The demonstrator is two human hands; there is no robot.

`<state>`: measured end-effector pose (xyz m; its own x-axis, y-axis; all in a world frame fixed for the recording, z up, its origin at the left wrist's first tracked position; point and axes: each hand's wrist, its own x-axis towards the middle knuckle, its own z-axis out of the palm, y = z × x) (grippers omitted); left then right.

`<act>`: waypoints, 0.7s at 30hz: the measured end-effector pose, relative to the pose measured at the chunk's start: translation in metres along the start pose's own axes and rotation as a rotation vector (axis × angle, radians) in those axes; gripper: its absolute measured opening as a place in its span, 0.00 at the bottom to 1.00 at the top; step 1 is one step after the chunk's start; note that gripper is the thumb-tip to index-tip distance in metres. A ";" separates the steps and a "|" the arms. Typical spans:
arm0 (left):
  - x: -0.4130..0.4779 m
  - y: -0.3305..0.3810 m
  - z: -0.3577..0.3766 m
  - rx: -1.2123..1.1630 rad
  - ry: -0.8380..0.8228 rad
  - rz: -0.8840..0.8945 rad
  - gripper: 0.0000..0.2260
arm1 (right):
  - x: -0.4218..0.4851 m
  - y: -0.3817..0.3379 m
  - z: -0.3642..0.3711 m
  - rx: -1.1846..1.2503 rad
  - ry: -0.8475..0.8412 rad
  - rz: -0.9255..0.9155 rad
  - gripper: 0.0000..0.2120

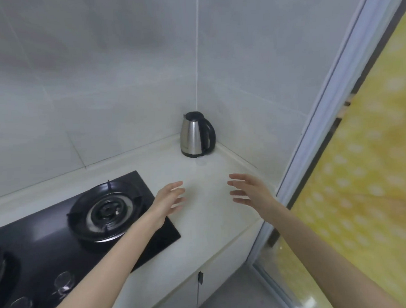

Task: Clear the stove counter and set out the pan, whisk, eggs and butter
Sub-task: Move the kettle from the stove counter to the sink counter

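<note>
Tabletop (207, 223) is carrying a stove (102, 211) and, tucked in its back corner, a kettle (194, 135). The left hand (169, 199) and right hand (250, 191) are hovering spread and empty, probably reaching to clear the kettle. Pan, whisk, eggs and butter aren't showing.

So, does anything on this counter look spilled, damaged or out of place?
Nothing serious stands out. The kettle stands upright in the corner of the counter. The only odd thing is a faint round mark on the counter just in front of the kettle, perhaps a dried water ring.
</note>
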<state>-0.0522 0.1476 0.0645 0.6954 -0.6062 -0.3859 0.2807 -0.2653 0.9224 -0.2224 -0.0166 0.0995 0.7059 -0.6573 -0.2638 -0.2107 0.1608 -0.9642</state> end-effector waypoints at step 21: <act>0.331 -0.021 0.086 0.517 0.298 0.006 0.39 | 0.350 -0.010 -0.008 -0.434 -0.003 -0.284 0.19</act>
<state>0.1152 -0.1120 -0.0834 0.8724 -0.3924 -0.2915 -0.0304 -0.6387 0.7689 0.0213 -0.2546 0.0165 0.7780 -0.6283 0.0064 -0.2706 -0.3443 -0.8990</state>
